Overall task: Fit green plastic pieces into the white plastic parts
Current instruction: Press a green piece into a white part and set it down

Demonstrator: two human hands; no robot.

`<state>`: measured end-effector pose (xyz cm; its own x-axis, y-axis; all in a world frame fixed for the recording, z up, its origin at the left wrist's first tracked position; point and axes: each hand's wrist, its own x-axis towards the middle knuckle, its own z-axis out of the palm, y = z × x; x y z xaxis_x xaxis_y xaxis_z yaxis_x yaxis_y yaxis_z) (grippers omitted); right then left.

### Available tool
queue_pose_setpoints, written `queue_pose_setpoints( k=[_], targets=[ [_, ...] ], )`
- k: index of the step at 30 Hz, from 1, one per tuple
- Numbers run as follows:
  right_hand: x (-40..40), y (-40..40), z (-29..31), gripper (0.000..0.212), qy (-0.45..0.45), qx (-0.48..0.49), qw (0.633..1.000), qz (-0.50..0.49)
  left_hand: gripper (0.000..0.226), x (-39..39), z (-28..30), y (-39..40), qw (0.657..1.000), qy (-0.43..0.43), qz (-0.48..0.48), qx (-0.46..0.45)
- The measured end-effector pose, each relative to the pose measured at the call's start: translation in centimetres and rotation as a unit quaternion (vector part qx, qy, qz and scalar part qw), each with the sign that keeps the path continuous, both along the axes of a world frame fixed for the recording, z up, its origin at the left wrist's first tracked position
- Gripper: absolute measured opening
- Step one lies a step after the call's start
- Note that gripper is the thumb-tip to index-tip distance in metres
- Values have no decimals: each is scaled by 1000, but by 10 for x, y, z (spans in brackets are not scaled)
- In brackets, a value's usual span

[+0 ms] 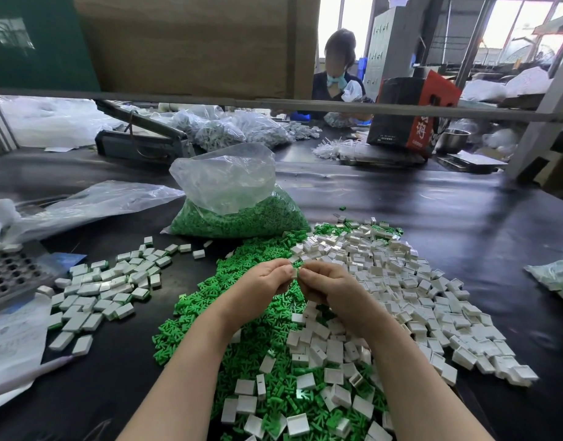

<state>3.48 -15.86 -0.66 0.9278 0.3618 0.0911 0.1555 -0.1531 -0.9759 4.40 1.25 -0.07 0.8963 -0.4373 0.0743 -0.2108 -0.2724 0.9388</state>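
My left hand (pixel 267 281) and my right hand (pixel 324 283) meet above the middle of the table, fingertips together. Between them they pinch a small white plastic part (pixel 294 272) with a bit of green showing at its top; how far the green piece sits in it is hidden by my fingers. Beneath my hands lies a heap of loose green pieces (pixel 242 332). To the right spreads a pile of empty white parts (pixel 410 291). A group of white parts with green edges (pixel 108 288) lies to the left.
A clear bag of green pieces (pixel 235 214) stands behind the heaps. A perforated metal tray (pixel 9 275) and printed papers (pixel 9 338) are at the left edge. Another bag (pixel 557 278) lies far right. A person works across the black table (pixel 464 211).
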Motion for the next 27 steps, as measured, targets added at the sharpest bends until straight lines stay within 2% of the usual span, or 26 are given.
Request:
queue_pose_setpoints(
  k=[10,16,21,23,25,27],
  targets=[
    [-1,-5,1,22,8,-15,999,42,25,-1,4,3,998,32,-50,26],
    [0,-6,-2,36,10,-31,999,35,28,-1,1,1,997,42,-48,38],
    [1,-6,-4,37,19,-12,999,29,29,0,-3,0,998,44,-41,23],
    [0,-5,-4,30,20,-6,1000,24,24,1,-4,0,998,43,-34,7],
    [-1,-3,-3,20,14,5,1000,21,27,1,-4,0,999,37,-26,0],
    [-1,-1,-3,19,5,5,1000,16,30,0,-2,1,999,25,-25,5]
  ],
)
